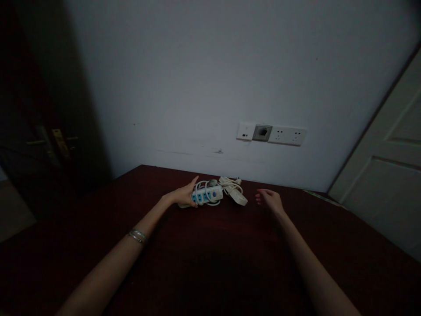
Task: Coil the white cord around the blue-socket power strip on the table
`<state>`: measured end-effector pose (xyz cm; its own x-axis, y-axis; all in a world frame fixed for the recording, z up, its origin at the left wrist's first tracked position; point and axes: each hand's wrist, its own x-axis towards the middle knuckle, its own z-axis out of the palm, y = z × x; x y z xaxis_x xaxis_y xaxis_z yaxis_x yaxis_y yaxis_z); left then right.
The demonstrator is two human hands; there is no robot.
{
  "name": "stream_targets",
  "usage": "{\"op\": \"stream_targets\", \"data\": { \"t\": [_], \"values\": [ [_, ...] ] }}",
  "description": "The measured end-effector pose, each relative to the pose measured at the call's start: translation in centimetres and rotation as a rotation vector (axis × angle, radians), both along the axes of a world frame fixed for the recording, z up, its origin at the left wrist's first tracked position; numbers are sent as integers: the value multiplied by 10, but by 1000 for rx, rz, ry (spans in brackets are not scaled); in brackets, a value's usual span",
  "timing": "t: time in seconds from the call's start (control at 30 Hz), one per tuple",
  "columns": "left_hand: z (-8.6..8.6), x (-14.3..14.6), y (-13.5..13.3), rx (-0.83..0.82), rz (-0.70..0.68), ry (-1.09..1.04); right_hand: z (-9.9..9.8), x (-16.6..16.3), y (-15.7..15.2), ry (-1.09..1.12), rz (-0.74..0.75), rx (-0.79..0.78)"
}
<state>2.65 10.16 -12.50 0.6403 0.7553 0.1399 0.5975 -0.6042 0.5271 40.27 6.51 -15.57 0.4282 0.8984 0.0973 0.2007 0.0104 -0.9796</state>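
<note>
- Your left hand (pixel 184 195) rests against the left end of the power strip (pixel 207 195), thumb raised, fingers curled loosely round that end. It looks like a light hold that steadies the strip, not a firm clamp; the underside of the grip is hidden.
- Your right hand (pixel 270 199) hovers to the right of the power strip, well apart from it, fingers half curled, palm down, holding nothing.
- The power strip lies flat on the dark red table (pixel 210 263), near its far edge, with its blue sockets facing up. Its own white cable (pixel 201 188) is looped round the body, presumably to keep it bundled.
- Just right of the power strip, touching or nearly so, lies a second cream cable bundle (pixel 234 189) with a plug end; too small to tell which type.
- A bangle (pixel 138 236) sits on your left forearm, nearer you than the power strip.
- Above and right of the power strip, 1 row of wall sockets (pixel 271 134) is set in the pale wall.
- Far left of the power strip stands a dark door (pixel 55 145); far right, a white door (pixel 388 175).
</note>
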Motion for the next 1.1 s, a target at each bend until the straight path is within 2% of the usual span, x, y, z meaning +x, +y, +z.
{"op": "stream_targets", "data": {
  "t": [0.13, 0.23, 0.3, 0.37, 0.47, 0.53, 0.63, 0.73, 1.1],
  "values": [
    [8, -12, 7, -169, 49, -99, -11, 8, -1, -207, -112, 98],
    [11, -26, 19, -251, 128, -256, -21, 13, -5, -344, -129, 109],
    [9, -38, 29, -184, 301, -326, -29, 16, -7, -412, -116, 87],
    [1, -51, 40, -79, 512, -305, -36, 18, -8, -464, -96, 56],
    [-17, -67, 51, -2, 659, -258, -43, 20, -6, -526, -70, 18],
    [-31, -73, 55, 53, 711, -214, -44, 20, -6, -563, -62, -2],
    [-47, -77, 56, 122, 708, -127, -43, 20, -6, -611, -61, -25],
    [-57, -76, 55, 174, 672, -28, -41, 19, -8, -650, -62, -39],
    [-62, -74, 47, 265, 577, 220, -38, 11, -16, -779, -50, -39]
  ]
}}
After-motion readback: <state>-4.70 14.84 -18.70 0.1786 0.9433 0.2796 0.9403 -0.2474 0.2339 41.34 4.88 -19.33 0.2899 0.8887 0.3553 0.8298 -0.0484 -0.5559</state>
